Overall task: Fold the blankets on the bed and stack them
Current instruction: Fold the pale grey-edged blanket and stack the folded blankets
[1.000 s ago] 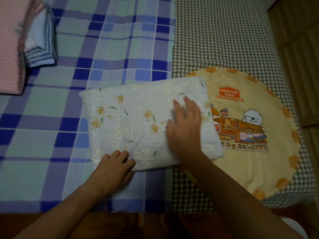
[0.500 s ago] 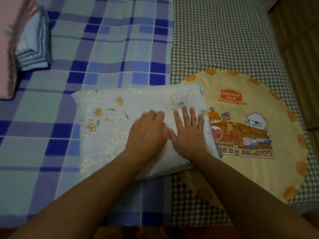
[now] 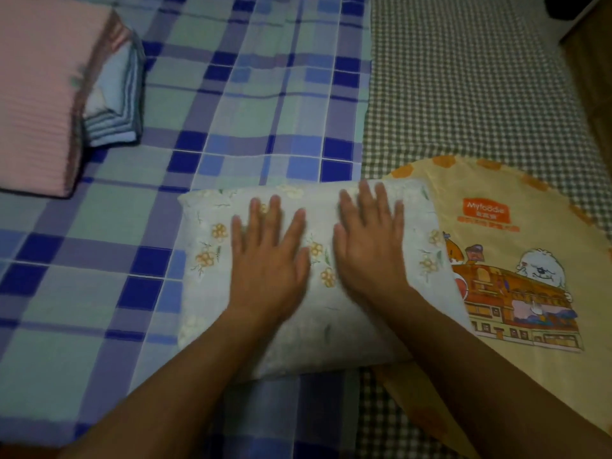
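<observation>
Pressing floral blanket [image 3: 212, 293] — left grip [image 3: 266, 260], right grip [image 3: 371, 246] atop

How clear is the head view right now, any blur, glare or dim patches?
Head view: dim, warm indoor light, no glare; left hand and right hand slightly motion-blurred on the floral blanket; pink folded stack soft at the left edge; wide-angle bending toward corners.

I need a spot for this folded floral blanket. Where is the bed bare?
Bare plaid sheet lies between the pink stack and the gingham cloth, and left of the floral blanket. The right is crowded by the round yellow mat.
</observation>
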